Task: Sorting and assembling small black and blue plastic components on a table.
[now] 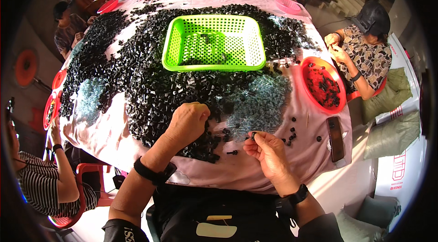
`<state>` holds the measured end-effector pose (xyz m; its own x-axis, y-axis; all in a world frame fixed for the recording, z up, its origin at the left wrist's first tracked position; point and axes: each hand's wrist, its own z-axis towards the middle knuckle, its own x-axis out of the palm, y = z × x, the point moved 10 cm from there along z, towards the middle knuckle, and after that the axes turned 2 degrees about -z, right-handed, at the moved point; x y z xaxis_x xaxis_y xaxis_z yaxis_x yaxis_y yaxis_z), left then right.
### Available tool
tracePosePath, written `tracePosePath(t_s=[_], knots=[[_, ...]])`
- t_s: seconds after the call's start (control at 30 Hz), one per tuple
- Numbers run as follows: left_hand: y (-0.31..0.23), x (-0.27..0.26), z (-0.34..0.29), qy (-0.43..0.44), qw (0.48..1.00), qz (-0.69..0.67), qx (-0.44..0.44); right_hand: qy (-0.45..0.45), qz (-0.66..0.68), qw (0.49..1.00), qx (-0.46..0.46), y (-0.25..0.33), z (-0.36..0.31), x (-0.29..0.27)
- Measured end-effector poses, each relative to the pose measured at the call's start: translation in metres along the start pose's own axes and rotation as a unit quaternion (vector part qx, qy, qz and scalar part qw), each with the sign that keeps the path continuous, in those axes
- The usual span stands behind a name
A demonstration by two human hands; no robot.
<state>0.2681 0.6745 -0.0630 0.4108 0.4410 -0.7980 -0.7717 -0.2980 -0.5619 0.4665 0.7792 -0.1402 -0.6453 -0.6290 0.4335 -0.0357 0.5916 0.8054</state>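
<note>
My right hand [270, 154] pinches a small black plastic part [253, 135] between thumb and fingertips, just above the pink cloth. My left hand [188, 122] hovers over the near edge of a big heap of black plastic parts [150, 89]; its fingers are curled together, and what they hold, if anything, is hidden. Between and beyond my hands lies a pile of small clear bluish pieces [260, 100]. One black part [232, 152] lies alone on the cloth between my wrists, and several more are scattered right of my right hand.
A bright green basket [214, 67] stands amid the heap, with a few black parts inside. At right are a red basin [303, 88] of black parts and a phone [335, 139]. Other people work around the table, including one in a cap [372, 18] at right.
</note>
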Motion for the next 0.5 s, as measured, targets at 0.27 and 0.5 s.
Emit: tracePosePath(t_s=[0.27,0.5], knots=[[0.007,0.006,-0.004,0.033,0.997,0.071,-0.023,0.012,0.000,1.000,-0.004,0.002,-0.001,0.010],[-0.002,0.021,-0.001,0.026,0.990,0.136,-0.007,0.013,-0.003,1.000,-0.011,0.002,0.000,0.010]])
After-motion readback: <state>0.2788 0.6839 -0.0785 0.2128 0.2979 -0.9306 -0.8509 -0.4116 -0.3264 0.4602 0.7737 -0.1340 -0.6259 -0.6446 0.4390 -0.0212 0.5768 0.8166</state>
